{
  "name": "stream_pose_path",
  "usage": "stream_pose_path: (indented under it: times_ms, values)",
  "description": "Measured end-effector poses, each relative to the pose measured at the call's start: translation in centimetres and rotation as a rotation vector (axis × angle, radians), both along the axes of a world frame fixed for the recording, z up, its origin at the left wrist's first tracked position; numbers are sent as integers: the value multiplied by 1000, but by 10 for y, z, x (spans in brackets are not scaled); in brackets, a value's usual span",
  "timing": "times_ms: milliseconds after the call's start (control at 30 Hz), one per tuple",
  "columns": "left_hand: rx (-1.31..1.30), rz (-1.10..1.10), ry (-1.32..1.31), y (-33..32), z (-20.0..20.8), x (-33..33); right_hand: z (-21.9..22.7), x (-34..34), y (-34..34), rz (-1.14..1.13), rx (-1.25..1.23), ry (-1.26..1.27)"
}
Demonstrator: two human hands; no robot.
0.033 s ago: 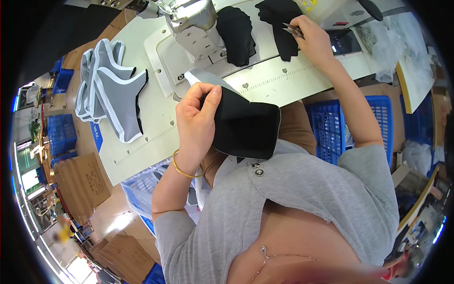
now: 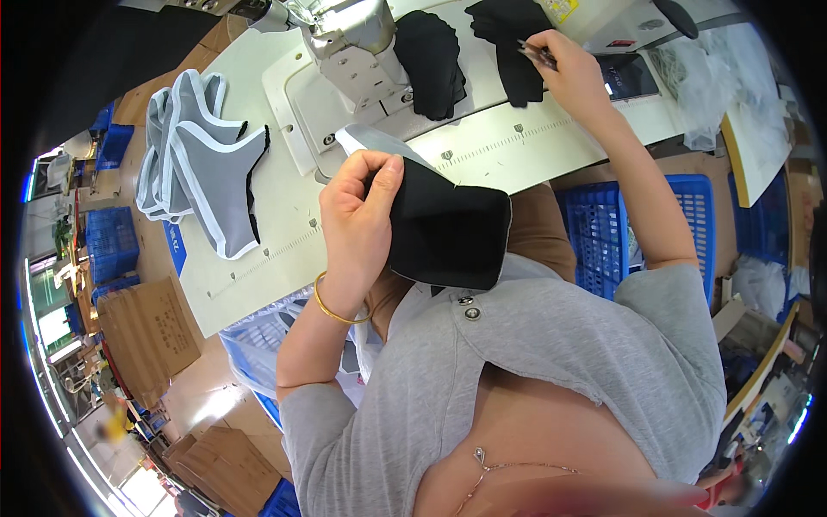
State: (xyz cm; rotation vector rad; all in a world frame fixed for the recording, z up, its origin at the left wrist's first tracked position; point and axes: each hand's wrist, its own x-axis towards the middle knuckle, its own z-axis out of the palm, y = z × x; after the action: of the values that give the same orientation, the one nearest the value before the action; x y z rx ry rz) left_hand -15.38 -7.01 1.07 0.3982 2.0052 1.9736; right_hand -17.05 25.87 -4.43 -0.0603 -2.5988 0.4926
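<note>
My left hand (image 2: 359, 207), closed with the thumb on top, pinches a black fabric piece (image 2: 452, 233) that hangs over the table's front edge above my lap. A grey fabric part with white edging (image 2: 375, 140) shows behind it, next to the sewing machine (image 2: 353, 56). At the far right my right hand (image 2: 570, 73) is closed around small dark thread snips (image 2: 538, 55), their pointed tips facing left. It hovers over or touches a stack of black fabric pieces (image 2: 515, 77); contact is unclear. Another black stack (image 2: 428, 65) lies left of it.
Several grey pieces with white binding (image 2: 202, 164) lie at the table's left. A dark phone-like slab (image 2: 629, 76) and clear plastic bags (image 2: 715, 73) are at the right. Blue baskets (image 2: 594, 241) stand below the table, and cardboard boxes (image 2: 148, 340) on the floor at left.
My right hand has shifted slightly to the right and down, the snips turning a little with it. My left hand and its black fabric piece stay in place.
</note>
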Motion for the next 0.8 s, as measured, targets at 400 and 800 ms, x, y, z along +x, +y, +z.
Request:
stream_pose_path:
  times_ms: [400,800]
  values:
    - [303,77,-185,9,-3,17,103,70,-107,431,-1149,-259]
    - [371,125,-364,5,2,21,82,74,-130,396,-938,-465]
